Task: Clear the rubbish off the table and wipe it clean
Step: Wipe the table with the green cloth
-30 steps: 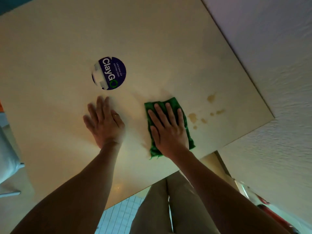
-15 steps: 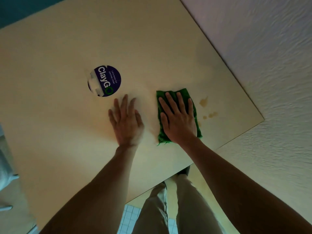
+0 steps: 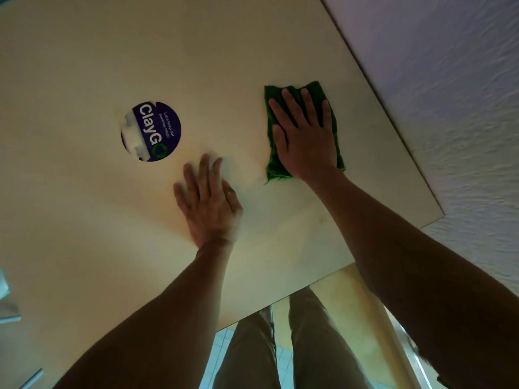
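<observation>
Folded green cloth (image 3: 323, 92) flat on pale table (image 3: 84, 220), near its right edge

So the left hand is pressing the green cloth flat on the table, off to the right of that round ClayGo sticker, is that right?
Not quite: it is the right hand that presses the green cloth flat on the table, to the right of the round ClayGo sticker. The left hand lies open and bare on the tabletop beside it. The head view shows this.
</observation>
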`<state>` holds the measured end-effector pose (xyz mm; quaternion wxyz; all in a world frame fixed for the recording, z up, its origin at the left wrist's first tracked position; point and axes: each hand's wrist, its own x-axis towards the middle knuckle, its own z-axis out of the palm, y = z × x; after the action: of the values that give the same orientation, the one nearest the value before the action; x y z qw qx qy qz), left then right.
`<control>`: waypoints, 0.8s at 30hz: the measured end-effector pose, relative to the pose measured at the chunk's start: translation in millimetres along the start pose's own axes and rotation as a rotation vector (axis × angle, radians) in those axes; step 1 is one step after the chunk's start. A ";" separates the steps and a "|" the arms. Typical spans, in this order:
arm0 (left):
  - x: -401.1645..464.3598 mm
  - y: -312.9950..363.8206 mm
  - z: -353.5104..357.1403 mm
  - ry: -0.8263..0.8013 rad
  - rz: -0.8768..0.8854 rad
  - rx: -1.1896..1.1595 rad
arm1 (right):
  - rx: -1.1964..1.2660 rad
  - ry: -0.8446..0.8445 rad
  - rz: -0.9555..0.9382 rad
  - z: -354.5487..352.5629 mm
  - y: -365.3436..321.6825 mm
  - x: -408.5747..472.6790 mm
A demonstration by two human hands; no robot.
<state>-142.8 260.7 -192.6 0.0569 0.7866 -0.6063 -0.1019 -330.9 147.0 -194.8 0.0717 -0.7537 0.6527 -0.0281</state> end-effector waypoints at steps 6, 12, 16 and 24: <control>0.9 2.9 -1.6 -0.006 -0.019 0.027 | -0.003 0.021 0.047 -7.0 42.2 -2.6; -0.7 5.7 -0.9 0.003 -0.024 0.053 | -0.005 -0.011 0.162 -11.4 59.0 -15.9; 0.2 5.2 0.7 0.006 -0.013 0.050 | -0.006 -0.048 0.234 -9.5 34.0 -9.4; 0.3 1.6 0.9 0.006 -0.002 0.027 | 0.046 -0.131 -0.031 -1.5 -37.3 -96.3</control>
<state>-144.5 260.0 -193.1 0.0479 0.7884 -0.6065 -0.0913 -308.6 247.1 -183.0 0.1311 -0.7620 0.6342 0.0052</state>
